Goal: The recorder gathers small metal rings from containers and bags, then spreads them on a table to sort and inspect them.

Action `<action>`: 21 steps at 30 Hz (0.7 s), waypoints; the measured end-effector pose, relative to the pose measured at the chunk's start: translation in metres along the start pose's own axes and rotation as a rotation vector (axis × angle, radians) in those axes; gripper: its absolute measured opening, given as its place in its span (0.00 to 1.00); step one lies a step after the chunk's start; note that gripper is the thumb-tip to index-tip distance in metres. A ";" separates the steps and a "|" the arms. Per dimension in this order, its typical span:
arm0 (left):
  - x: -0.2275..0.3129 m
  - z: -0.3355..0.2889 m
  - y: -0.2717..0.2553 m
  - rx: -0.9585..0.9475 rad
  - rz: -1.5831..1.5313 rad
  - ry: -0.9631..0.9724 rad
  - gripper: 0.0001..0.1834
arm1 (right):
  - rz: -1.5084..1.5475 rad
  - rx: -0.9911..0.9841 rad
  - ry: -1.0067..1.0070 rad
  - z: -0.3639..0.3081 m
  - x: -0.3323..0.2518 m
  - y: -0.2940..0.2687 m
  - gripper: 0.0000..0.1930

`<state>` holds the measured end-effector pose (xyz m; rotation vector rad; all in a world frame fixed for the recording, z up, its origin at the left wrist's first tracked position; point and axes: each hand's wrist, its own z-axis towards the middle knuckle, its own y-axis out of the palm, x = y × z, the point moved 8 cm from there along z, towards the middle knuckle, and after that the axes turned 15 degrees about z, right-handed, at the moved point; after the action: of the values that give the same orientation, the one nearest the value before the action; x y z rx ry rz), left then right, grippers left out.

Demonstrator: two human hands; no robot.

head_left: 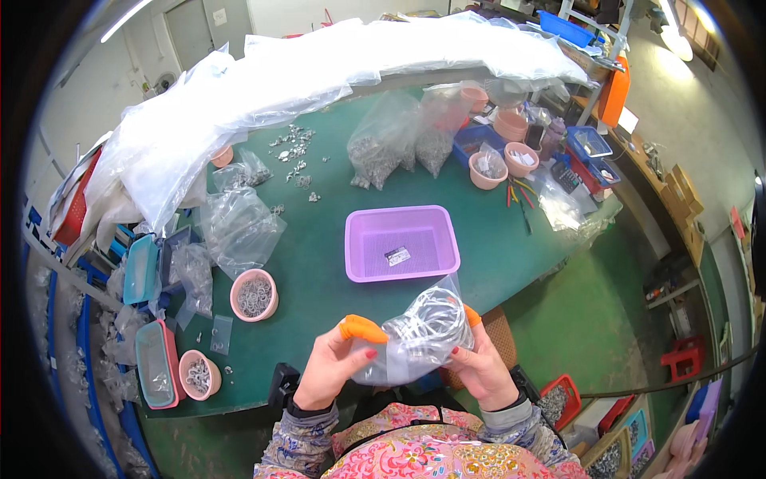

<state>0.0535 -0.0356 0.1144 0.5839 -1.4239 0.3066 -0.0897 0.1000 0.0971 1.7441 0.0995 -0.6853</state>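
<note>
A clear plastic bag (pixel 395 363) with shiny silver ring-shaped pieces (pixel 437 321) inside is held between my two hands, in front of my body. My left hand (pixel 329 363) pinches the bag's left side, an orange cover on one finger. On the other side, my right hand (pixel 485 369) grips the bag near the rings, and an orange-covered finger shows behind it. Just beyond the bag stands a purple plastic basket (pixel 403 277), with a small black-and-white printed card (pixel 396 255) on its bottom.
The green table (pixel 315 239) carries pink bowls of metal parts (pixel 254 295) at left. Large bags of small parts (pixel 383 152) stand farther back. Pliers (pixel 520 193) and blue bins (pixel 477 144) lie to the right. White plastic sheeting (pixel 303 64) covers the far edge.
</note>
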 end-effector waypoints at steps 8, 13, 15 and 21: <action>0.026 -0.018 0.015 -0.152 0.336 0.066 0.31 | 0.122 -0.038 -0.031 0.004 0.006 0.002 0.39; 0.022 -0.024 -0.004 0.047 0.658 0.096 0.26 | 0.154 -0.058 0.008 0.008 0.021 0.000 0.40; 0.024 -0.025 -0.004 0.079 0.681 0.109 0.24 | 0.167 -0.064 0.011 0.008 0.023 0.001 0.40; 0.031 -0.034 -0.010 0.118 0.789 0.110 0.15 | 0.189 -0.111 0.011 0.007 0.029 0.005 0.39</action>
<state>0.0912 -0.0298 0.1415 0.0665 -1.4843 1.0349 -0.0667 0.0838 0.0857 1.6266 -0.0195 -0.5223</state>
